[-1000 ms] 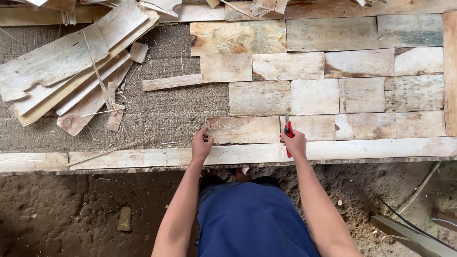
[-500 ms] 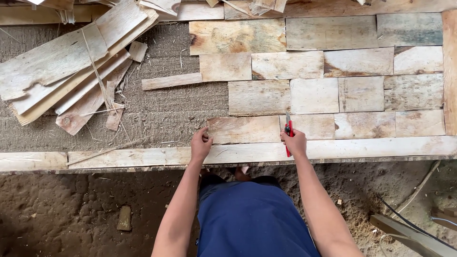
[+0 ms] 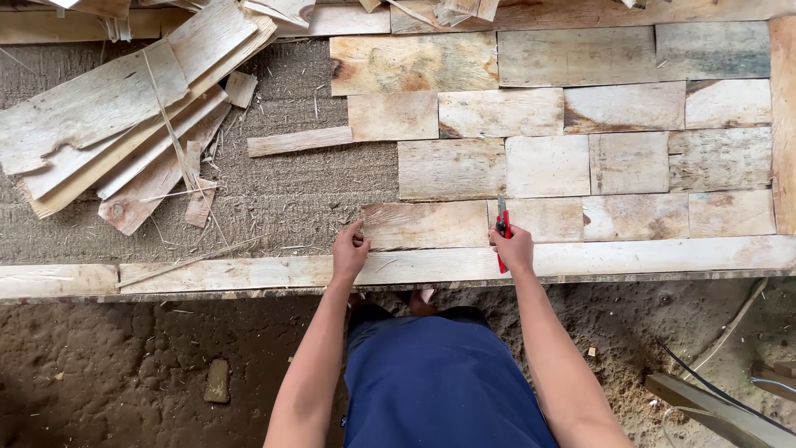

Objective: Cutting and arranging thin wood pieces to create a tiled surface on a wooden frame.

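A pale wooden piece (image 3: pixel 427 225) lies in the lowest row of a patchwork of flat wood pieces (image 3: pixel 572 116) on a coarse brown mat (image 3: pixel 290 187). My left hand (image 3: pixel 350 252) grips that piece's left end with thumb and fingers. My right hand (image 3: pixel 512 246) rests at its right end and holds a red-handled cutter (image 3: pixel 502 232), blade pointing away from me along the joint with the neighbouring piece (image 3: pixel 545 219).
A long wooden border plank (image 3: pixel 249 270) runs along the near edge. A heap of loose wood strips (image 3: pixel 124 124) lies at the upper left, one short strip (image 3: pixel 298 141) apart. Dirt floor below, with a small stone (image 3: pixel 217 381) and a metal bar (image 3: pixel 713 411).
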